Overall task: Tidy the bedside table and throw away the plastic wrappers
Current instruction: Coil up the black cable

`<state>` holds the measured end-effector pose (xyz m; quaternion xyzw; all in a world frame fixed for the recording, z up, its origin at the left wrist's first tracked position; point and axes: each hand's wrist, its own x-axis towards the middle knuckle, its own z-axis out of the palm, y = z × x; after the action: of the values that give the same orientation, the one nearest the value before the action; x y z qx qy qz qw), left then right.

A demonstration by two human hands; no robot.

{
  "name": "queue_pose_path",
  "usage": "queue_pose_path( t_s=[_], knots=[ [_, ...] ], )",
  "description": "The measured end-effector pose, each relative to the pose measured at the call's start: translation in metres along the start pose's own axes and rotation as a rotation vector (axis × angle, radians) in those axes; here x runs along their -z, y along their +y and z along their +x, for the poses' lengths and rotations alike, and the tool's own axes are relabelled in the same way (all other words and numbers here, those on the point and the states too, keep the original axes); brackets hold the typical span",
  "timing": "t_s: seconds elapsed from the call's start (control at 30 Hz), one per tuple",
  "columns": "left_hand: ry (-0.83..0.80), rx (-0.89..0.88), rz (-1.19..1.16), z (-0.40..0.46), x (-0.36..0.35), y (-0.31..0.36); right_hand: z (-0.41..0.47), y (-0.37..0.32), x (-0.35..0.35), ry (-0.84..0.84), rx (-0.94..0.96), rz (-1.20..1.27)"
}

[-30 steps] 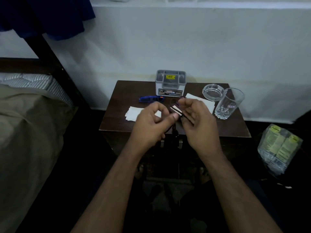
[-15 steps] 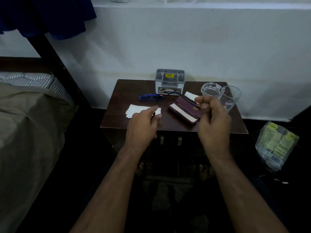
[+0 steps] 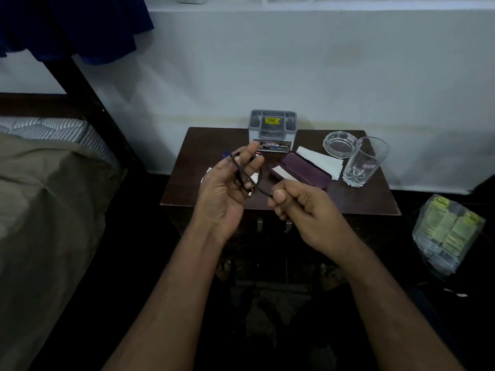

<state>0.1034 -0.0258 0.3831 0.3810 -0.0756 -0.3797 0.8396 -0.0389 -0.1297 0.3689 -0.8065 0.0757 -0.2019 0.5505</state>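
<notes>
A dark-framed pair of glasses hangs above the front of the bedside table. My left hand holds the frame, palm turned up, fingers curled round it. My right hand pinches one thin temple arm between thumb and forefinger. Behind the hands a purple glasses case lies open on the table with a white cloth inside. White wrappers lie on the table's left part, mostly hidden by my left hand.
A grey desk organizer stands at the table's back. A glass ashtray, a drinking glass and a white napkin sit at the right. A plastic bag of packets lies on the floor right; the bed is left.
The case now lies open on the table. My right hand drew the glasses back from it, and my left hand rose and took hold of the frame.
</notes>
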Motion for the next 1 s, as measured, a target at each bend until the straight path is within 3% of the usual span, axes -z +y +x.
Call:
queue_pose_path(
  t_s=[0.13, 0.33, 0.4, 0.53, 0.77, 0.9, 1.0],
  knots=[
    [-0.002, 0.052, -0.210, 0.000, 0.008, 0.008, 0.001, 0.004, 0.009, -0.003, 0.013, -0.123],
    [0.055, 0.002, -0.206, 0.005, 0.009, 0.009, -0.002, 0.007, 0.010, -0.244, -0.094, -0.182],
    [0.054, 0.023, -0.201, 0.004, 0.009, 0.010, -0.003, 0.011, 0.011, -0.245, -0.139, -0.285],
    [0.015, 0.005, -0.135, 0.005, 0.008, 0.010, -0.001, 0.013, 0.018, -0.039, -0.188, -0.422],
    [-0.072, -0.019, 0.024, 0.002, 0.010, 0.011, 0.003, 0.013, 0.021, 0.181, -0.082, -0.735],
    [-0.099, 0.003, 0.162, 0.000, 0.010, 0.010, 0.002, 0.008, 0.022, 0.364, -0.063, -0.763],
    [-0.131, 0.031, 0.178, -0.002, 0.008, 0.007, 0.000, 0.006, 0.021, 0.485, -0.154, -0.625]
  ],
)
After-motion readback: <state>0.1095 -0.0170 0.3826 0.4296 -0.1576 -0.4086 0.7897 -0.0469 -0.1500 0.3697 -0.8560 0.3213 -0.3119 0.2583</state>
